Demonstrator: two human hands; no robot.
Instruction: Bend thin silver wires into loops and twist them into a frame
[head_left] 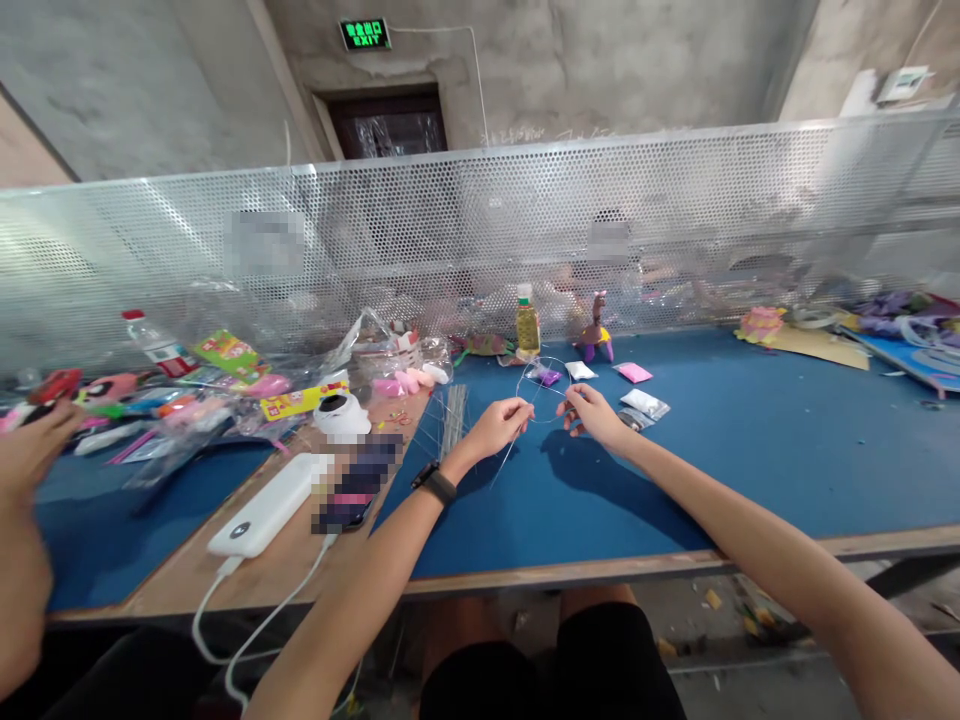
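Observation:
A thin silvery wire is bent into a loose loop above the blue mat, with one straight tail slanting down to the left. My left hand, with a dark watch band at the wrist, pinches the wire at the loop's lower left. On the loop's right side, my right hand has its fingers closed on the same wire. A bundle of straight wires lies left of my left hand. Behind the loop are a purple packet and a white packet; another white packet lies right of my right hand.
A power bank, a phone and a white camera-like device occupy the wooden strip. An oil bottle and giraffe-like figure stand before the perforated screen. At far left, a co-worker's hand is near cluttered craft packs.

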